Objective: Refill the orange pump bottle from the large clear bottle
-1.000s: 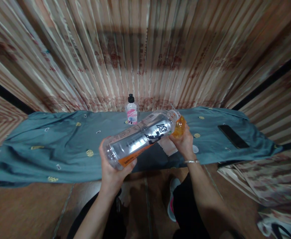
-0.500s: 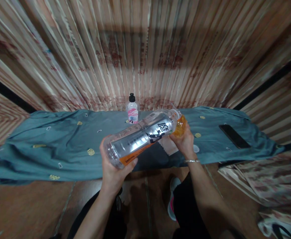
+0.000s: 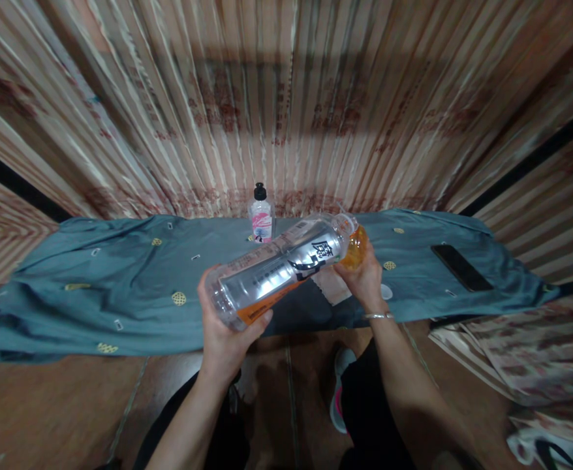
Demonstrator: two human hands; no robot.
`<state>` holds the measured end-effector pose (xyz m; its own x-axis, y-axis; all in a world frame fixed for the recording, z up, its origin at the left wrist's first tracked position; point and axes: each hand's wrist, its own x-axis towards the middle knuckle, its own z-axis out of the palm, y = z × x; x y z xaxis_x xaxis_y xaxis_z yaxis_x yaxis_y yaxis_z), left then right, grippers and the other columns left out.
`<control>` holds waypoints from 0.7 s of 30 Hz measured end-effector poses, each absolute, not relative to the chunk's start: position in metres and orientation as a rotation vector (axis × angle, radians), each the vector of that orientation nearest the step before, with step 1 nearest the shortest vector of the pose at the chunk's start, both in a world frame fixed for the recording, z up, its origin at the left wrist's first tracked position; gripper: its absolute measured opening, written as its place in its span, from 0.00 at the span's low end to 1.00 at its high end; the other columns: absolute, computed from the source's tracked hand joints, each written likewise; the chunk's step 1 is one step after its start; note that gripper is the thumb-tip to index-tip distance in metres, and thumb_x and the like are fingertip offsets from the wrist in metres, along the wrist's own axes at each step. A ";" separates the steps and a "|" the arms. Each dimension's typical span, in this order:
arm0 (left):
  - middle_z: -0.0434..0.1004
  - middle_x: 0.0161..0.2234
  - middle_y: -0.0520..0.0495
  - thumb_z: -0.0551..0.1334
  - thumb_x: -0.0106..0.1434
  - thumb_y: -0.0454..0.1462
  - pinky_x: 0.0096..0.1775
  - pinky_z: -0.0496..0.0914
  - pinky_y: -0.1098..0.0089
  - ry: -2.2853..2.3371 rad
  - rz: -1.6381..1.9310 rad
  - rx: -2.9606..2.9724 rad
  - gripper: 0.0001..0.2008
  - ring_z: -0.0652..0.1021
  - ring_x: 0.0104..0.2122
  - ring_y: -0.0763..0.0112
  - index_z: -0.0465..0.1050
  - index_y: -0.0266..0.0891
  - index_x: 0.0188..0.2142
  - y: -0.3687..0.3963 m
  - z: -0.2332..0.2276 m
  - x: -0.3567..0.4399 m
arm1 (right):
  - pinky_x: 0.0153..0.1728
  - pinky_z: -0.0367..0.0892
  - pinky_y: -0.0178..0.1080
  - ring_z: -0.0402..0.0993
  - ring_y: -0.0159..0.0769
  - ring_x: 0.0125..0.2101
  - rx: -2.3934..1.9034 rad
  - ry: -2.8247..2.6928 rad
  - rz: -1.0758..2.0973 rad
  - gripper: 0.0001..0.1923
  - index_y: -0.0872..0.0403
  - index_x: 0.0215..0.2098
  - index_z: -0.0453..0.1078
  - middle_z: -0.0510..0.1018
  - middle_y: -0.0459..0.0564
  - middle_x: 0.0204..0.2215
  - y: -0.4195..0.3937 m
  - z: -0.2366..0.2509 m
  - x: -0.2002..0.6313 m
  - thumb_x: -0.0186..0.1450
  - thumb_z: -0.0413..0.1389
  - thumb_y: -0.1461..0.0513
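I hold a large clear plastic bottle (image 3: 277, 271) lying almost flat over the near edge of a teal cloth (image 3: 120, 287). It has a silver and orange label, and orange liquid has pooled at its neck end. My left hand (image 3: 225, 333) grips the bottle's base from below. My right hand (image 3: 362, 277) is closed around the neck end, hiding the cap. A pale paper piece (image 3: 328, 287) lies on the cloth just under the bottle.
A small clear bottle with a black cap and pink label (image 3: 260, 219) stands at the cloth's far edge. A black phone (image 3: 460, 267) lies on the cloth to the right. Striped patterned panels rise behind. My legs and a shoe (image 3: 339, 391) are on brown floor below.
The bottle and both hands have barely shifted; the base end has dipped slightly. Nothing was let go or picked up.
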<state>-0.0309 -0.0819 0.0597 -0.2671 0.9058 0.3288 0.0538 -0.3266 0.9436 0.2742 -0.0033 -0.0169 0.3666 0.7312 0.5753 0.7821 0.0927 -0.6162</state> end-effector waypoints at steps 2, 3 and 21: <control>0.77 0.55 0.40 0.83 0.42 0.43 0.60 0.76 0.49 1.235 1.648 1.304 0.49 0.81 0.55 0.51 0.64 0.44 0.61 -0.082 0.059 -0.032 | 0.59 0.79 0.58 0.82 0.57 0.58 -1.627 -1.386 -0.071 0.46 0.57 0.70 0.64 0.81 0.66 0.61 -0.003 -0.017 0.275 0.60 0.67 0.45; 0.77 0.56 0.40 0.83 0.42 0.43 0.61 0.75 0.48 1.237 1.645 1.305 0.49 0.81 0.56 0.50 0.64 0.44 0.61 -0.082 0.058 -0.033 | 0.59 0.79 0.58 0.82 0.57 0.58 -1.629 -1.392 -0.075 0.46 0.57 0.70 0.64 0.81 0.66 0.61 -0.003 -0.017 0.275 0.60 0.67 0.45; 0.77 0.56 0.39 0.82 0.40 0.42 0.61 0.75 0.49 1.264 1.688 1.281 0.48 0.80 0.57 0.50 0.65 0.44 0.59 -0.082 0.063 -0.028 | 0.59 0.80 0.56 0.83 0.56 0.56 -1.662 -1.379 -0.046 0.45 0.57 0.69 0.64 0.83 0.64 0.58 -0.005 -0.012 0.274 0.59 0.67 0.47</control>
<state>-0.0283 -0.0821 0.0634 -0.3010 0.9008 0.3129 0.0467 -0.3138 0.9483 0.2736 -0.0047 -0.0121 0.3651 0.7465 0.5562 0.7817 0.0787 -0.6187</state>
